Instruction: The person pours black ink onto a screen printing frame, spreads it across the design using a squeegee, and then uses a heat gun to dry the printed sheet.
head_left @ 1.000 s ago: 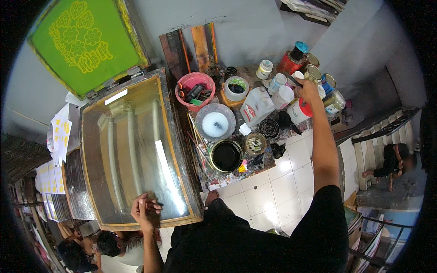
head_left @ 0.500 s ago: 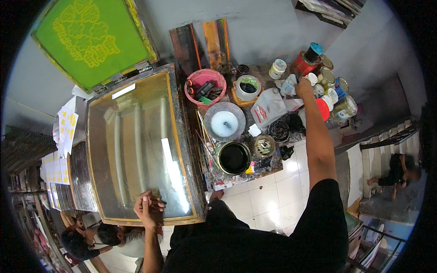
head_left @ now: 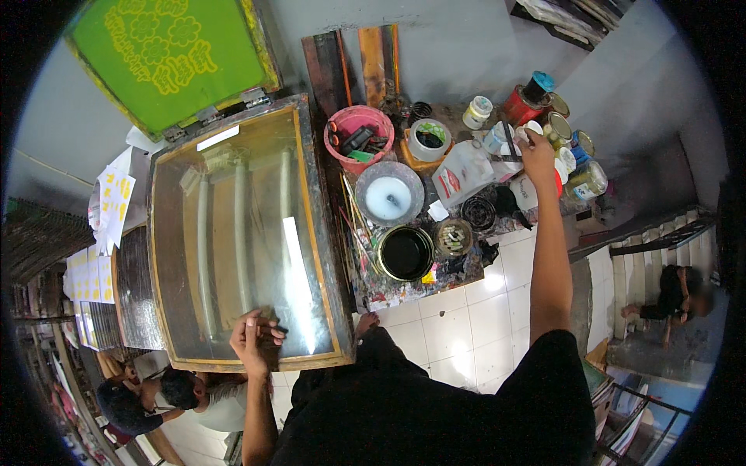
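My right hand [head_left: 536, 149] reaches far across the cluttered side table, fingers closed on a small white jar [head_left: 532, 126] among the paint cans [head_left: 579, 167]. My left hand [head_left: 252, 338] rests with loosely curled fingers on the near edge of the glass-topped light table [head_left: 233, 233], by its wooden frame [head_left: 256, 363], and holds nothing I can make out. Behind the glass top, a green printing screen [head_left: 179, 58] with a yellow flower pattern stands tilted up.
The side table carries a pink bucket of tools [head_left: 359, 138], a white-filled bowl [head_left: 388, 196], a black paint can [head_left: 406, 252] and a white jug [head_left: 460, 172]. Yellow-printed sheets [head_left: 109, 210] lie left. One person crouches below [head_left: 167, 396]; another sits by the stairs [head_left: 676, 291].
My right hand stays at the small white jar among the cans, shifted slightly farther back. My left hand keeps its place on the glass table's near edge. The view has tilted a little.
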`<action>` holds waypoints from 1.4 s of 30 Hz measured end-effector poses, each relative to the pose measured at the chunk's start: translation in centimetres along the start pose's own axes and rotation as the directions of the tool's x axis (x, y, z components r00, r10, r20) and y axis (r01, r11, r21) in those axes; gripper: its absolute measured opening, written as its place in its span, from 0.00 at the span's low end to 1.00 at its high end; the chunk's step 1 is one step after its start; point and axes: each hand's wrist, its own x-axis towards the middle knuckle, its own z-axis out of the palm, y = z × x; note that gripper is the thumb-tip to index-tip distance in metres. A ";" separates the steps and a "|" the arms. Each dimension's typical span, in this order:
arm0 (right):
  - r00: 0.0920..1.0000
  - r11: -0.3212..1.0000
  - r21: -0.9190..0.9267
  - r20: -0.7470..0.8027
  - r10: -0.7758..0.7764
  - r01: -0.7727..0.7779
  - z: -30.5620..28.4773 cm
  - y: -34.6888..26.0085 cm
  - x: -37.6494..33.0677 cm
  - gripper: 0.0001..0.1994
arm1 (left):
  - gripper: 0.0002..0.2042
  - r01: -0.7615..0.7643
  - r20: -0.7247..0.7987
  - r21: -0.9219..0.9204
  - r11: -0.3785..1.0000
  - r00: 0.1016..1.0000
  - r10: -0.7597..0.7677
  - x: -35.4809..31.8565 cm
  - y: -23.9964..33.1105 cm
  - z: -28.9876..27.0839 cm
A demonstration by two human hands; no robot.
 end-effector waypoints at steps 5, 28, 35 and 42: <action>0.998 0.977 0.212 -0.065 -0.009 0.023 -5.7 -5.0 -9.2 0.16 | 0.20 -0.016 0.043 0.007 1.000 0.999 0.015 0.4 -0.4 -0.3; 0.730 0.712 0.225 0.400 0.555 -0.665 -0.4 -15.5 -40.6 0.20 | 0.23 -0.902 0.386 0.426 -0.067 0.114 0.916 31.2 43.0 4.5; 0.612 0.561 0.257 0.437 0.659 -0.787 0.7 -20.5 -48.2 0.19 | 0.35 -0.178 0.552 0.808 -0.562 -0.104 0.827 53.7 62.8 -0.8; 0.458 0.397 0.231 0.397 0.795 -0.888 -2.3 -23.5 -58.9 0.20 | 0.42 -0.327 0.431 0.893 -0.308 0.428 0.795 51.8 56.4 5.0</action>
